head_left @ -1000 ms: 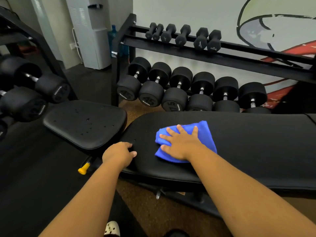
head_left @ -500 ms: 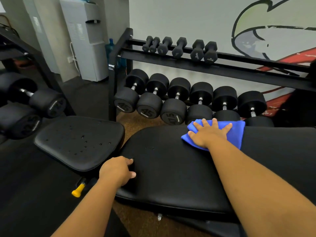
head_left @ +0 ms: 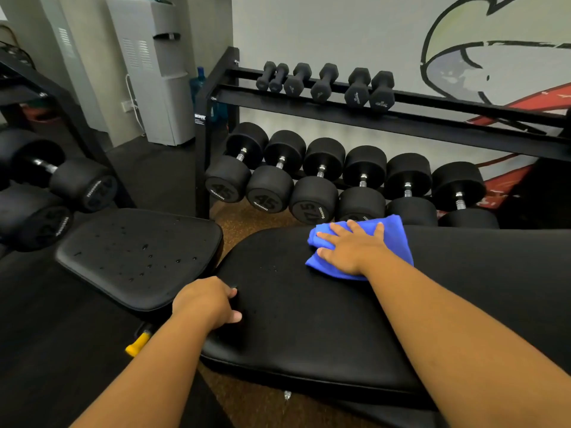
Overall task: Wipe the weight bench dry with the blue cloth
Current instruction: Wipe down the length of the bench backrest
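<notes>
The black weight bench has a long back pad [head_left: 309, 329] in front of me and a separate seat pad [head_left: 136, 251] to its left. Water drops dot the seat pad, and a few lie on the back pad near its left end. My right hand [head_left: 349, 248] lies flat, fingers spread, on the folded blue cloth [head_left: 395, 242], pressing it onto the back pad near the far edge. My left hand [head_left: 207, 301] is curled over the left end of the back pad, gripping its edge.
A black dumbbell rack [head_left: 401, 118] stands just behind the bench, heavy dumbbells [head_left: 268, 186] below and small ones above. More dumbbells [head_left: 61, 186] sit on a rack at left. A yellow-tipped pin [head_left: 137, 344] sticks out under the seat. A white appliance [head_left: 160, 81] stands at the back.
My right hand slid the cloth from the near middle of the back pad to its far edge, then a little back to the left. My left hand has stayed on the pad's end.
</notes>
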The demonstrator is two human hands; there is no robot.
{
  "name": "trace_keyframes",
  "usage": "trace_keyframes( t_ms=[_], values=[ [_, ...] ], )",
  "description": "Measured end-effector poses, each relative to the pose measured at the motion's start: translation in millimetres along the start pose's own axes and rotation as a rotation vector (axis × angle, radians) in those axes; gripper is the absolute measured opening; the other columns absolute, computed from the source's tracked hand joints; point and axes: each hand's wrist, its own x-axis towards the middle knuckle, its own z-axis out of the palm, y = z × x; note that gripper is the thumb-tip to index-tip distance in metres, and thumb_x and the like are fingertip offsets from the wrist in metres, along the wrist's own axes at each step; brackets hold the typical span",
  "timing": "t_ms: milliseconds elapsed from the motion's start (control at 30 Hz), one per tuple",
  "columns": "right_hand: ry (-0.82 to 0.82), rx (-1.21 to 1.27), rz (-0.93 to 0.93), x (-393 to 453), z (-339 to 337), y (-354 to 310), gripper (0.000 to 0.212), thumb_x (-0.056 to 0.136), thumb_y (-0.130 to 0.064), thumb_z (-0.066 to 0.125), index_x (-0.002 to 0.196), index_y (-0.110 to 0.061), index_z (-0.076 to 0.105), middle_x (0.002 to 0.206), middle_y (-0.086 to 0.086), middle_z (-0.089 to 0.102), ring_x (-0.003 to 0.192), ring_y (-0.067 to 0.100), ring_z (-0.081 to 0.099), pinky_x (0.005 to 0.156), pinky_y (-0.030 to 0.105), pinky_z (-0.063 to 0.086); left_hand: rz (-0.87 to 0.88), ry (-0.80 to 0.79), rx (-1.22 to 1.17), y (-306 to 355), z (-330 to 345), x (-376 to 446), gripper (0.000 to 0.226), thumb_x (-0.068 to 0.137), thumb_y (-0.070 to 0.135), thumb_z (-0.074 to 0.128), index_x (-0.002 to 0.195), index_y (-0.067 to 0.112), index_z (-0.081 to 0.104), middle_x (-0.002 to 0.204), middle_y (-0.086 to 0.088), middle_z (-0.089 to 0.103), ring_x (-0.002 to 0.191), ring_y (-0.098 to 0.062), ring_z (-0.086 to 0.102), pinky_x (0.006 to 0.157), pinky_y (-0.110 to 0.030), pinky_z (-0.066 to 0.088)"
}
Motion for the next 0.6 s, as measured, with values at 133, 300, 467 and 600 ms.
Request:
trace_keyframes(
  t_ms=[133,300,467,600],
  values=[
    [0.038,-0.026,0.089,7.6,4.8,-13.4,0.063,0.092,-0.066,0.017,0.15,-0.046,0.004,0.162,-0.01,-0.004,0.148,0.026,-0.009,0.104,0.074,-0.008,0.036,0.015,0.053,-1.3,0.9,-1.7,0.063,0.086,0.05,0.062,0.143,0.043,0.035,0.144,0.003,0.044,0.126,-0.023,0.049,0.097,-0.036,0.048],
    [-0.043,-0.069,-0.174,-7.7,3.6,-22.9,0.057,0.096,-0.062,0.02,0.149,-0.048,0.007,0.161,-0.015,-0.004,0.149,0.021,-0.008,0.107,0.07,-0.005,0.051,0.011,0.074,-1.9,0.8,-1.3,0.063,0.088,0.051,0.059,0.144,0.042,0.033,0.148,0.003,0.039,0.128,-0.023,0.047,0.098,-0.036,0.047],
    [-0.035,-0.016,-0.202,-15.3,-1.9,15.1,0.053,0.096,-0.06,0.024,0.147,-0.052,0.012,0.16,-0.019,0.001,0.148,0.013,-0.005,0.112,0.064,-0.005,0.045,0.039,-0.056,-10.6,10.3,-0.4,0.064,0.085,0.051,0.063,0.142,0.048,0.034,0.147,0.001,0.041,0.128,-0.022,0.047,0.095,-0.034,0.048],
    [0.006,-0.03,0.071,12.0,-6.0,17.7,0.073,0.084,-0.078,0.021,0.149,-0.048,0.006,0.162,-0.011,0.004,0.148,0.024,0.002,0.108,0.069,0.001,0.092,0.075,-0.159,-17.9,19.8,2.0,0.064,0.085,0.048,0.065,0.141,0.046,0.036,0.144,0.002,0.045,0.126,-0.019,0.049,0.099,-0.033,0.047]
  ],
)
